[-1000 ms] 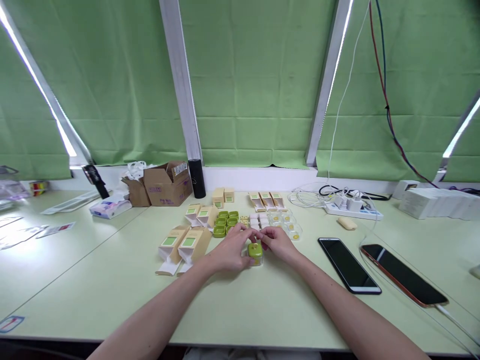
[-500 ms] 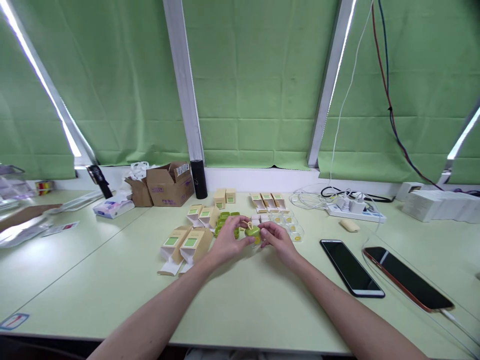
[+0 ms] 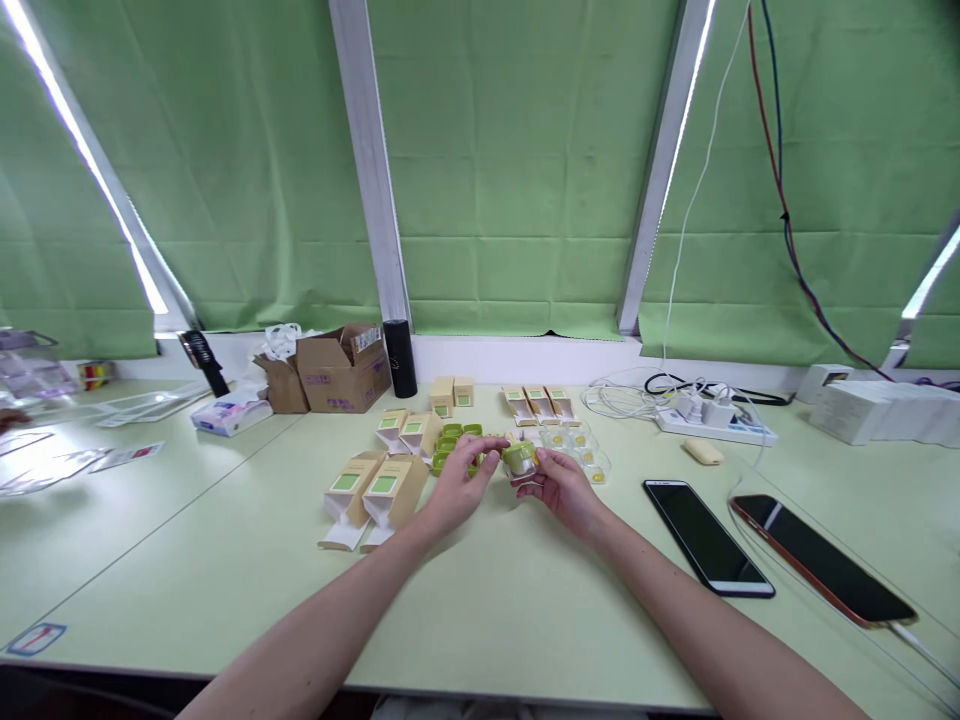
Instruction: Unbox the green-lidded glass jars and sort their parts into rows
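Between thumb and fingers, my right hand [image 3: 566, 490] grips a small clear container with a green lid [image 3: 519, 459], tilted a little. Beside its left side is my left hand [image 3: 463, 480], thumb and forefinger apart, the fingertips near or touching the lid. Behind my left hand stand several green caps [image 3: 444, 443]. Clear cups with yellow centres [image 3: 594, 465] lie behind my right hand. Open kraft boxes with green labels [image 3: 394, 487] stand left of my left hand, and more open small boxes [image 3: 540, 402] stand farther back.
A cardboard box [image 3: 341, 375] and a black cylinder [image 3: 400, 358] stand at the back left, near a tissue pack [image 3: 231, 411]. On the right lie two phones [image 3: 705, 535], a beige case [image 3: 703, 452] and a power strip [image 3: 720, 427] with cables. A blurred hand [image 3: 11, 418] shows at the far left.
The green-lidded container has moved slightly right and tilted in my right hand. My left fingers have loosened from it. A blurred hand has appeared at the far left edge.
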`<act>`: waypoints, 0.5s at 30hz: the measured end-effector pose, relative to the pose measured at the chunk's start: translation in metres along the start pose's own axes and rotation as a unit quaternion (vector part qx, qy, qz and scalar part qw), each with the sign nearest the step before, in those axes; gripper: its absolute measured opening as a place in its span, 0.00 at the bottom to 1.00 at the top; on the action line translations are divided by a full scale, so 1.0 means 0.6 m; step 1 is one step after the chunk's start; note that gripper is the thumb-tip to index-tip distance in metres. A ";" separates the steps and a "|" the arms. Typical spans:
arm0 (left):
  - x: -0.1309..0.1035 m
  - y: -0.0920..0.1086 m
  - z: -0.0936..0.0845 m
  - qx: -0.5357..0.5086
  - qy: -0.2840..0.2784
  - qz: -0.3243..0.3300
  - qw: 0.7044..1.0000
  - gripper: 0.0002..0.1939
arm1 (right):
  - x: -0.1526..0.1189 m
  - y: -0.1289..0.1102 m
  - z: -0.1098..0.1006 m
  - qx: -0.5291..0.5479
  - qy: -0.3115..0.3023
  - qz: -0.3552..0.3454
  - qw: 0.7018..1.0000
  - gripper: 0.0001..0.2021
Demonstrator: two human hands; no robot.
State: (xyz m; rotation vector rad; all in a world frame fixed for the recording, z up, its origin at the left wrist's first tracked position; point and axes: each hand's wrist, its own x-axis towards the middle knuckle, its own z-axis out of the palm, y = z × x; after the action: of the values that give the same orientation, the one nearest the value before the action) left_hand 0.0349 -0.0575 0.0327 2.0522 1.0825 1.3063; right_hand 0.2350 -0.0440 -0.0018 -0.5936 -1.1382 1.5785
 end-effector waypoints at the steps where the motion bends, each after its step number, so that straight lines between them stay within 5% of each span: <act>1: 0.000 0.000 0.000 -0.008 -0.001 0.003 1.000 0.18 | 0.000 0.000 -0.001 0.009 0.000 0.004 1.000 0.24; 15: -0.006 0.004 0.010 -0.034 0.001 0.009 0.999 0.18 | 0.001 0.003 -0.007 0.017 0.009 0.028 0.999 0.21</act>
State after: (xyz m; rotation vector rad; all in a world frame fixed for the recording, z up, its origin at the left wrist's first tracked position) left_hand 0.0406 -0.0616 0.0302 2.0158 1.0099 1.3345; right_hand 0.2375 -0.0419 -0.0053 -0.6208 -1.0884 1.6351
